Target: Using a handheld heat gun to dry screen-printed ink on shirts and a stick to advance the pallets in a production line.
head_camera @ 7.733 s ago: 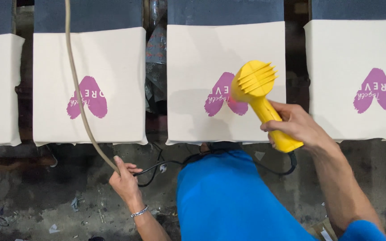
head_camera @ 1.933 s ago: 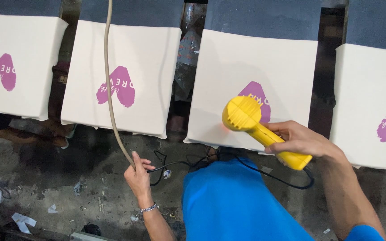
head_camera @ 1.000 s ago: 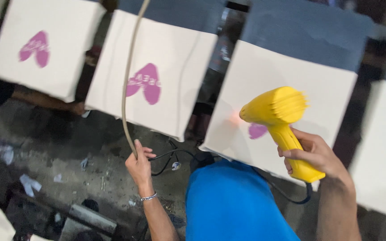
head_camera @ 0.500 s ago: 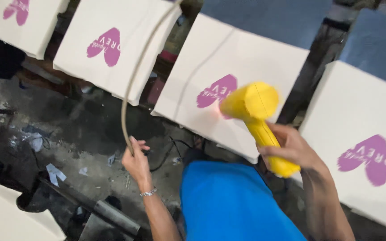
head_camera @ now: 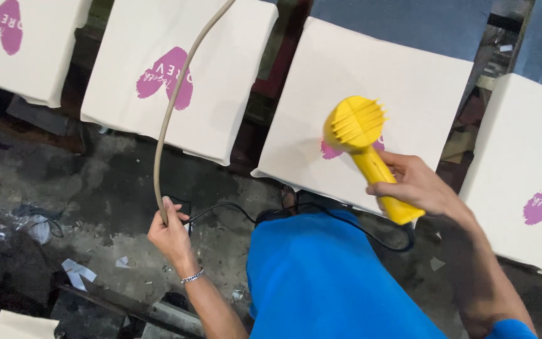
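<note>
My right hand grips the handle of a yellow heat gun, its round head held over the pink heart print on a cream fabric panel. My left hand is closed around a beige hose that rises in a curve past the neighbouring cream panel with its own pink heart print. A black cable runs from near my left hand across the floor toward the gun. My blue shirt fills the lower middle.
More cream panels with pink hearts sit at the far left and far right, with dark gaps between them. The grey concrete floor holds paper scraps and a metal bar.
The view has swung, so the panels slid across the frame. The heat gun has stayed over a heart print on the panel in front. My left hand kept hold of the hose.
</note>
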